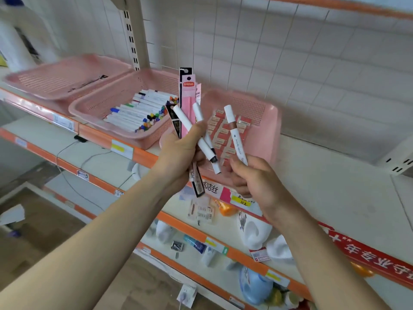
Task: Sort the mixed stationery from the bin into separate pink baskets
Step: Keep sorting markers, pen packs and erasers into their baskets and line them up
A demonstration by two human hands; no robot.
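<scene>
My left hand [181, 151] clenches a bundle of white markers and pink packets [187, 104]; my right hand [257, 184] pinches one white plastic marker [235, 132].

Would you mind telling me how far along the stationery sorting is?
Done: the middle basket holds many white markers, the right basket small packets. In hand: the left hand grips two markers and carded packs; the right hand pinches one marker. Left: those items; the bin is unseen.
</scene>
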